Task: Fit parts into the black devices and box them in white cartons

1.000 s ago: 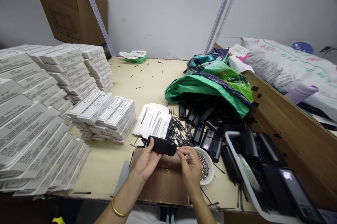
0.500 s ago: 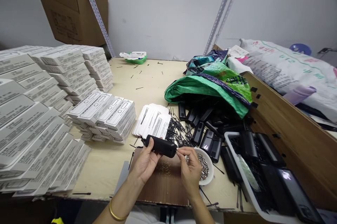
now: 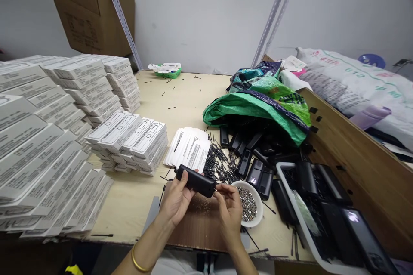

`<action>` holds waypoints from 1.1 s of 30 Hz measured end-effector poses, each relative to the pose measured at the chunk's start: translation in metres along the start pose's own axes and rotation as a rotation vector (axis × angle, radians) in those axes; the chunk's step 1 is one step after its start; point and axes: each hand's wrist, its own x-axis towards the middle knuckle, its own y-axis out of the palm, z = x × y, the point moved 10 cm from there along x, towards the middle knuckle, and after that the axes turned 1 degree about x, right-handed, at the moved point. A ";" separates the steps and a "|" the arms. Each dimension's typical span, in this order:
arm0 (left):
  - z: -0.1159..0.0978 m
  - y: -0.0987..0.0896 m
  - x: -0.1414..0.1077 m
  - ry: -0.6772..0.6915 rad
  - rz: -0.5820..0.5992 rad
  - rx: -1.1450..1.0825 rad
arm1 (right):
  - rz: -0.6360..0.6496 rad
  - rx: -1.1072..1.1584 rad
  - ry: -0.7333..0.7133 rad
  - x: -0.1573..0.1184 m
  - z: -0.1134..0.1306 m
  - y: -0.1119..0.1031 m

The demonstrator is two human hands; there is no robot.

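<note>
My left hand (image 3: 178,199) is closed around a smooth black handheld device (image 3: 196,180), thumb on top, above a brown board (image 3: 190,227). The device tilts down slightly toward the right. At its right end, my right hand (image 3: 229,206) pinches with thumb and forefinger; whatever is between the fingertips is too small to make out. Just right of this hand stands a white bowl (image 3: 260,210) of small shiny metal pieces (image 3: 248,202). Tiny gold-coloured bits (image 3: 202,206) lie scattered on the board beneath the device.
White printed boxes (image 3: 143,137) are stacked at left. Flat white cards (image 3: 189,148) and thin black sticks (image 3: 222,163) lie beyond my hands. More black devices (image 3: 254,171) spill from a green bag (image 3: 238,109). A white tray (image 3: 292,206) of devices stands right, beside a wooden board (image 3: 348,167).
The device has shifted slightly left and its right end has dipped a little. My right hand has moved slightly left with it, its fingers still at the device's end.
</note>
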 end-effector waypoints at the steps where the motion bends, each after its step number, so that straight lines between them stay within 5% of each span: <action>1: -0.001 0.000 0.000 -0.002 0.004 0.003 | 0.015 -0.008 -0.005 0.001 0.002 -0.001; 7: -0.002 0.008 -0.007 0.004 0.032 0.044 | 0.124 -0.190 -0.232 0.008 0.042 0.000; 11: -0.006 0.010 -0.008 0.074 0.045 0.158 | 0.160 -0.277 -0.321 0.005 0.048 0.006; 16: -0.027 0.019 -0.009 0.070 0.077 0.353 | 0.242 -0.301 -0.238 -0.003 0.029 0.017; 18: -0.046 0.028 -0.020 0.178 0.141 0.339 | 0.252 -0.302 -0.186 -0.003 0.025 0.013; 21: -0.055 0.027 -0.037 0.355 0.205 0.310 | 0.105 -0.303 -0.090 0.006 0.022 -0.013; 27: -0.010 -0.025 -0.003 0.165 -0.056 0.393 | 0.019 -0.331 -0.068 0.019 0.020 -0.037; 33: -0.020 -0.018 0.010 0.059 -0.028 0.311 | 0.016 -0.397 -0.002 0.024 0.008 -0.046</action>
